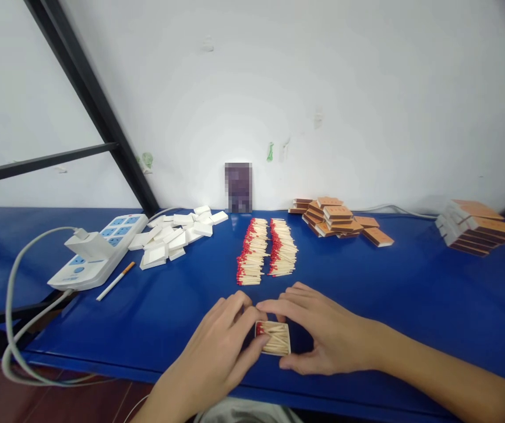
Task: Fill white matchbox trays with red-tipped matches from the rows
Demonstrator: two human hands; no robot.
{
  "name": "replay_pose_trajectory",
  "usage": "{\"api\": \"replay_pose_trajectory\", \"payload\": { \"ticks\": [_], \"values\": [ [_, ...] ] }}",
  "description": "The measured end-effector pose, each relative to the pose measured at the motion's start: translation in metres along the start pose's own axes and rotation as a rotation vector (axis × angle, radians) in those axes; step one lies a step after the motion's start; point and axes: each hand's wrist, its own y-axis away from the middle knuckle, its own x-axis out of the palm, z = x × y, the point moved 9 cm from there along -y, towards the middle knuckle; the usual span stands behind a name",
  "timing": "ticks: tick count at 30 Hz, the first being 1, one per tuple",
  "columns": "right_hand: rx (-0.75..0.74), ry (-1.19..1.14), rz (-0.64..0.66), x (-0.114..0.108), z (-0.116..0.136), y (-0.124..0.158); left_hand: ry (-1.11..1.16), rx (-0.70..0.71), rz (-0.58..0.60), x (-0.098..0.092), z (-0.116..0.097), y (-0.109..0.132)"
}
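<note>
A small white matchbox tray (289, 346) filled with red-tipped matches (276, 336) lies near the table's front edge, between my hands. My left hand (223, 338) grips its left end, with the thumb over the match heads and the fingers curled at the far left corner. My right hand (327, 332) spans the right end, its thumb by the near corner and its fingers along the far side. The right index fingertip reaches across to the left fingers. Beyond the hands lie two long rows of loose matches, a left row (252, 252) and a right row (283, 249), heads facing left.
White empty trays (175, 235) are heaped at back left. Orange matchbox sleeves (334, 217) form a pile at back right, with stacked matchboxes (477, 226) farther right. A power strip (97, 252) with cables and a cigarette (115, 281) lie left. A pixelated dark card (238, 188) leans on the wall.
</note>
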Motion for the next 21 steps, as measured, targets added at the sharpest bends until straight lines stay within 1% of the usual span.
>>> {"api": "replay_pose_trajectory", "payload": {
  "ticks": [3,7,12,15,21],
  "values": [
    [-0.014,0.024,-0.019,-0.001,-0.001,0.000,-0.019,-0.025,-0.050,-0.005,0.004,-0.001],
    [-0.081,0.070,-0.061,-0.004,0.002,-0.001,-0.075,-0.098,-0.122,-0.009,0.014,-0.002],
    [-0.114,0.116,-0.095,-0.008,0.005,-0.001,-0.142,-0.176,-0.104,-0.005,0.021,-0.001],
    [-0.127,0.151,-0.108,-0.011,0.007,-0.001,-0.168,-0.177,-0.101,-0.007,0.020,-0.001],
    [-0.123,0.193,-0.049,-0.011,0.009,-0.001,-0.136,-0.164,-0.085,-0.007,0.021,-0.002]
  ]
}}
